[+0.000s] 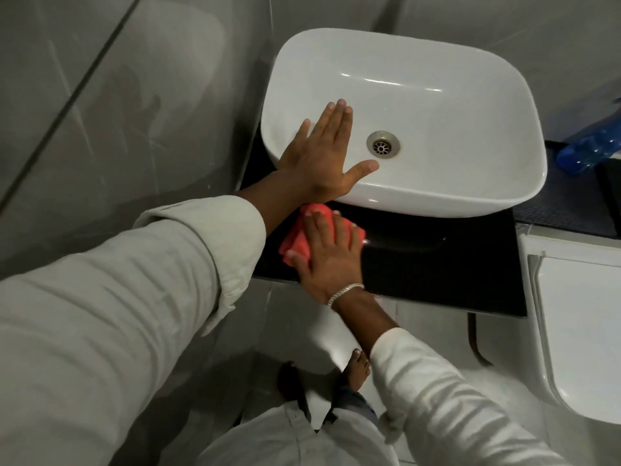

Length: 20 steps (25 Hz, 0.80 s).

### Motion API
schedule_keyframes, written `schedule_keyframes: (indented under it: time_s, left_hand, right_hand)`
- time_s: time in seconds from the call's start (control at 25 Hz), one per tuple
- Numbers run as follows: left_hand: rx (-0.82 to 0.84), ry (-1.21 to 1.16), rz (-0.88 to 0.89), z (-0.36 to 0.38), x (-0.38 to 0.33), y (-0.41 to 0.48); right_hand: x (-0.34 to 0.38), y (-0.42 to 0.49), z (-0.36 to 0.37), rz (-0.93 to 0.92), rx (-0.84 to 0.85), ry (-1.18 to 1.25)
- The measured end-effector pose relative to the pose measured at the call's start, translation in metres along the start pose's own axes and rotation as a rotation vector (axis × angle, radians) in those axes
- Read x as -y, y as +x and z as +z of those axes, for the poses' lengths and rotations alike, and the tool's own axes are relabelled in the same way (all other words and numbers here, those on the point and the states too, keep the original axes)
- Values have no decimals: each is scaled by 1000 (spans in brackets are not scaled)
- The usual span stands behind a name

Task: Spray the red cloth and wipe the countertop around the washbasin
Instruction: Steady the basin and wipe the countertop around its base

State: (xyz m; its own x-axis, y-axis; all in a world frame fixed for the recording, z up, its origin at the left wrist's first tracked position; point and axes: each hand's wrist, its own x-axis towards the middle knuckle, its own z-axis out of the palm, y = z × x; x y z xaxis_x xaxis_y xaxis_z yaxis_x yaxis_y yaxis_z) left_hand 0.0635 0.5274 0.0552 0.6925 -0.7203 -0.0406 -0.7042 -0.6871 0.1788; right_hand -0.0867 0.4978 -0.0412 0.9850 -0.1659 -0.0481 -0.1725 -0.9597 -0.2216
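Right hand (327,255) flat, fingers spread, pressing red cloth (304,242) onto black countertop (437,264) just before washbasin (420,95); left hand (324,153) open, fingers together, resting on basin's near-left rim.

Dim, soft indoor light; glare on the washbasin (396,83); edges warped.

Right hand (331,255) presses red cloth (304,238) on black countertop (437,264); left hand (324,156) flat on washbasin (437,105)

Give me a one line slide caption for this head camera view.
Right hand presses folded red cloth on glossy black countertop; left hand braces white ceramic washbasin.
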Motion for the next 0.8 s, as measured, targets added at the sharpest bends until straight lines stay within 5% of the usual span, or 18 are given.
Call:
schedule_keyframes:
  time_s: [0.36, 0.56, 0.8]
  left_hand:
    - [18, -17, 19, 4, 5, 5]
    - [6, -17, 31, 0, 8, 2]
    - [43, -32, -1, -2, 6, 2]
  right_hand:
    - [91, 28, 18, -289, 31, -65]
    - [51, 15, 21, -541, 85, -238]
    - [-62, -23, -6, -508, 71, -242]
